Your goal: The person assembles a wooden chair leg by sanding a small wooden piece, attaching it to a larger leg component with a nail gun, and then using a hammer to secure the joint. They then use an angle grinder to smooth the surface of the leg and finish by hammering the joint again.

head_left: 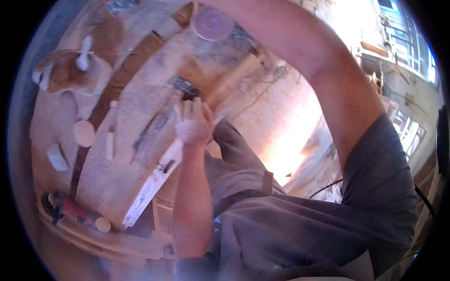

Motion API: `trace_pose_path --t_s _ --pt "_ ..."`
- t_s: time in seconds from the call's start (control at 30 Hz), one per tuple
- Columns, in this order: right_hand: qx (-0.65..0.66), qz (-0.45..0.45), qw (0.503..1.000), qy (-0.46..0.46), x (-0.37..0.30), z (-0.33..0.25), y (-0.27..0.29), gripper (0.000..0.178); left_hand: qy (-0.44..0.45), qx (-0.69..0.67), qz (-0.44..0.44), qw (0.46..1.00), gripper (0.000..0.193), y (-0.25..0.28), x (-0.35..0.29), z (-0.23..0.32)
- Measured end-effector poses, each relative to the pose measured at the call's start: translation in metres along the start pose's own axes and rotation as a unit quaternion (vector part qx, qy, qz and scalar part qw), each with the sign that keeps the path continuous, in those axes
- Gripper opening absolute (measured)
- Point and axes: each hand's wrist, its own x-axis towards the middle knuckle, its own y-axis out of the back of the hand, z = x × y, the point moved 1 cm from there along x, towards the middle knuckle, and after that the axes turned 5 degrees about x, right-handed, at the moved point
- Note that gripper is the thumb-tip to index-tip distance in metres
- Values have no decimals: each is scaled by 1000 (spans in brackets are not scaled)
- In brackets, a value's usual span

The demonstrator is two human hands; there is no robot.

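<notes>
My left hand (pixel 193 122) is at the bench's edge. Its dusty fingers point away from me, partly apart, lying against the edge. Just beyond the fingertips sits a dark, shiny metal piece (pixel 183 86); blur hides whether they touch it. My right arm (pixel 276 30) reaches across to the far side, and its hand lies beyond the top edge of the picture. Near that wrist is a round, pale purple tub or lid (pixel 212 22). Along the bench's near edge runs a white strip with dark slots (pixel 154 180).
On the dusty wooden bench (pixel 126 117) lie a red angle grinder (pixel 75 210), a pale wooden disc (pixel 84 134), a white block (pixel 57 157), a chisel-like tool (pixel 110 136) and an open bag (pixel 75 70) with a white scoop. Bright light falls on the floor (pixel 276 122).
</notes>
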Motion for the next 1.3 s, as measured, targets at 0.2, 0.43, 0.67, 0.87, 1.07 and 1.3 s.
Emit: trace_pose_path --t_s 0.2,0.43,0.67,0.87,1.07,1.3 --pt "39 66 982 -175 -101 49 88 26 -13 25 9 1000 22 -3 4 2" --pt "506 234 767 -318 -360 69 54 14 38 -8 -2 999 31 2 -1 7" --pt "576 69 596 -556 -466 -3 -15 16 156 31 -76 984 74 -25 19 66" --pt "539 48 669 -510 -462 -16 -43 23 241 70 -135 959 88 -30 42 88" --pt "517 77 734 -434 -447 -19 -48 21 248 80 -142 955 85 -33 41 88" --pt "503 19 733 -458 -439 -22 -41 21 256 82 -137 953 83 -32 42 89"
